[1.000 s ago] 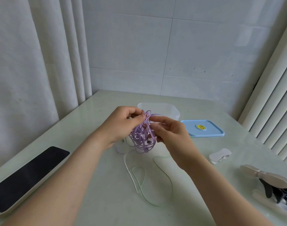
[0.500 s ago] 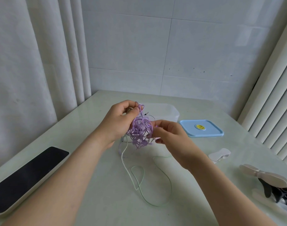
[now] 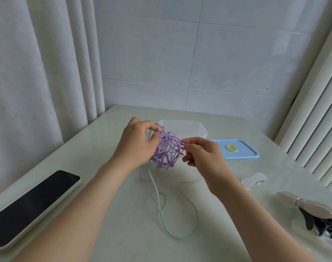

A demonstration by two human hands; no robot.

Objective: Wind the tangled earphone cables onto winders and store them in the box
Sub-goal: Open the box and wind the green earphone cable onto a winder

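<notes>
– Pale tiled wall [image 3: 180, 63] at the back, curtain [image 3: 38, 72] on our left, and a light green bench [image 3: 123, 239] under our arms. Where do we have the cables?
– We hold the purple tangle [image 3: 166, 152] in the air above the bench, just in front of the box [image 3: 186, 128]. Our left hand [image 3: 137, 146] grips its upper left side, fingers curled round several loops.
– And our right hand [image 3: 205, 159]?
– It pinches a strand at the tangle's right edge between thumb and fingers, beside what looks like a small metal plug.
– What hangs down?
– A white cable [image 3: 153, 181] drops from the tangle to the bench, and a green cable [image 3: 158, 211] lies there in loose loops between our forearms. Whether either is knotted into the purple we cannot tell.
– The box?
– Clear and open, at the back middle of the bench. Its blue lid [image 3: 240, 153] lies flat just to its right, a yellow sticker at the centre.
– Winders?
– One white winder [image 3: 254, 181] lies on the bench to the right of our right wrist. A second, larger one [image 3: 308, 205] lies near the right edge, over something black we cannot make out.
– And on our left?
– A dark-screened tablet [image 3: 31, 205] in a white frame lies by the bench's left edge, well apart from the cables.
</notes>
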